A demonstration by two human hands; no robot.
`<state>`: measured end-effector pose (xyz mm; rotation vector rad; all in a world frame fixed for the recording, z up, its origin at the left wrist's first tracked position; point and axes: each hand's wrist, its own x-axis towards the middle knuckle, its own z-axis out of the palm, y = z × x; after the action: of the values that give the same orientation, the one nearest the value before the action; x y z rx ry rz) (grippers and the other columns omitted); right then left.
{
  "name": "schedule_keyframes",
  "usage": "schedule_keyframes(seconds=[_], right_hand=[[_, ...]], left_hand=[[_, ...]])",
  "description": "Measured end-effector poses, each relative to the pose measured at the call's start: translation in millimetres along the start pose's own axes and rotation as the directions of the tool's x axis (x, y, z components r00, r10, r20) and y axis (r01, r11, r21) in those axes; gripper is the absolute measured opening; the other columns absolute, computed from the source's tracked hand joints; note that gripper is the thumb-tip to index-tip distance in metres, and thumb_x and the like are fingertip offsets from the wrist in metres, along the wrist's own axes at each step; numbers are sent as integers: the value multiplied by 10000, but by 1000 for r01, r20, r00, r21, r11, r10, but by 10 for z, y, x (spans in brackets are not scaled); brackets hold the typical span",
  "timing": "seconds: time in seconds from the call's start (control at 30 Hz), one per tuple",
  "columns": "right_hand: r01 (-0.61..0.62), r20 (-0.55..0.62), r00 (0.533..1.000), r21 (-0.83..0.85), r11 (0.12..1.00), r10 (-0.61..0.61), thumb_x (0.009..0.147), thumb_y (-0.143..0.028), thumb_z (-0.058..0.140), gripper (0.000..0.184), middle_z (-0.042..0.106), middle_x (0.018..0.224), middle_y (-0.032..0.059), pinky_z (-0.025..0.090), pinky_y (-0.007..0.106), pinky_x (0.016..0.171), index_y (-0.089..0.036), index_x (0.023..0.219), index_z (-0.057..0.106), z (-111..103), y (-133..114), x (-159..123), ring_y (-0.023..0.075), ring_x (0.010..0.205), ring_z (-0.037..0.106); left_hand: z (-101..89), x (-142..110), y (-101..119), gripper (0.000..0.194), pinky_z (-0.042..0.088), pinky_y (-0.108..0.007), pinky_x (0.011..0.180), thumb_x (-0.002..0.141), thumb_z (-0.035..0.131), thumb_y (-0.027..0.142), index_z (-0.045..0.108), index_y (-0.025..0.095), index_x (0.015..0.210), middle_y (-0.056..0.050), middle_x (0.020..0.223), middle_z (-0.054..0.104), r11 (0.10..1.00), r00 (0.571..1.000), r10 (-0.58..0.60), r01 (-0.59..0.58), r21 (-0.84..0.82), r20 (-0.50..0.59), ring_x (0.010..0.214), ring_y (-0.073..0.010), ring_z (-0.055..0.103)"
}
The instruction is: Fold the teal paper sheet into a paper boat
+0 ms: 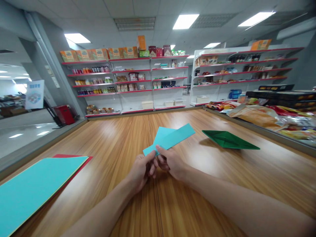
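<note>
A folded sheet of turquoise paper [170, 138] is held up over the middle of the wooden table [118, 131]. It has a long straight band in front and a pointed flap behind. My left hand [143, 168] pinches its lower left end between thumb and fingers. Close beside it, my right hand [170, 161] grips the lower edge, thumb on the front face. The two thumbs nearly meet, and the fingers curl beneath the paper. To the right lies a folded dark green paper piece [229, 140] with pointed ends.
On the left of the table rests a stack of coloured sheets [41, 184], turquoise on top with red beneath. Packaged snacks [256, 115] and dark boxes [283, 95] line the right side. Beyond the far edge stand stocked shelves [133, 95]. A sign [34, 94] stands at left.
</note>
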<state>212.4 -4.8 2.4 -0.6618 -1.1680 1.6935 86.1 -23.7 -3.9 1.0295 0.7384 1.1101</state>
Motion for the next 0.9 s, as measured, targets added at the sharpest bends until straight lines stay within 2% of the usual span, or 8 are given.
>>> schedule_keyframes(seconds=[0.13, 0.33, 0.53, 0.63, 0.7, 0.8, 0.87, 0.9], right_hand=[[-30, -87, 996, 44, 999, 34, 742, -488, 623, 545, 258, 344, -79, 84, 207, 350, -188, 397, 326, -141, -60, 49, 36, 308, 199], [37, -262, 965, 125, 992, -3, 780, -420, 553, 492, 265, 363, -72, 97, 200, 326, -196, 423, 299, -360, -145, 177, 44, 310, 207], [143, -426, 899, 58, 988, -106, 807, -329, 477, 387, 253, 395, -80, 108, 197, 319, -208, 505, 268, -637, -254, 326, 52, 322, 168], [147, -435, 888, -34, 989, -147, 835, -356, 412, 375, 230, 412, -83, 142, 209, 328, -221, 524, 253, -714, -288, 362, 63, 331, 169], [150, -419, 888, -118, 982, -186, 856, -435, 373, 394, 223, 430, -85, 166, 218, 338, -229, 538, 265, -723, -279, 359, 71, 340, 182], [161, -367, 892, -287, 944, -264, 861, -568, 322, 441, 271, 457, -77, 189, 235, 360, -225, 589, 375, -654, -204, 296, 89, 358, 230], [180, -307, 893, -427, 886, -329, 846, -571, 388, 431, 342, 477, -56, 216, 244, 398, -204, 636, 465, -553, -132, 212, 102, 391, 291], [200, -268, 889, -502, 842, -371, 820, -523, 487, 369, 394, 507, -41, 241, 245, 436, -191, 659, 503, -488, -101, 162, 108, 435, 337]], left_hand=[[-4, -23, 10, 417, 361, -201, 365, 764, 652, 462, 593, 125, 526, 51, 298, 368, 999, 999, -34, 34, 19, 34, 283, -67, 320], [20, -65, 17, 438, 326, -197, 343, 727, 678, 475, 567, 130, 483, 64, 272, 314, 996, 992, -87, 84, 40, 89, 270, -60, 279], [51, -91, 4, 440, 298, -198, 333, 704, 690, 475, 573, 122, 469, 55, 258, 329, 994, 992, -98, 94, 60, 84, 245, -66, 307], [46, -80, -16, 449, 278, -197, 335, 707, 682, 481, 574, 117, 467, 46, 255, 338, 995, 995, -80, 76, 60, 59, 246, -78, 347], [33, -61, -31, 449, 281, -199, 336, 712, 669, 490, 570, 124, 472, 50, 258, 337, 998, 999, -46, 45, 49, 19, 250, -78, 342], [3, -19, -46, 435, 303, -199, 342, 732, 632, 506, 555, 147, 499, 69, 270, 328, 999, 996, 34, -32, 34, -77, 264, -72, 310], [-15, 6, -49, 423, 311, -194, 348, 750, 605, 511, 544, 161, 521, 80, 279, 325, 995, 985, 91, -85, 43, -147, 274, -66, 289], [-19, 15, -49, 416, 315, -192, 351, 760, 591, 511, 542, 165, 533, 84, 283, 328, 993, 977, 115, -107, 57, -179, 277, -66, 283]])
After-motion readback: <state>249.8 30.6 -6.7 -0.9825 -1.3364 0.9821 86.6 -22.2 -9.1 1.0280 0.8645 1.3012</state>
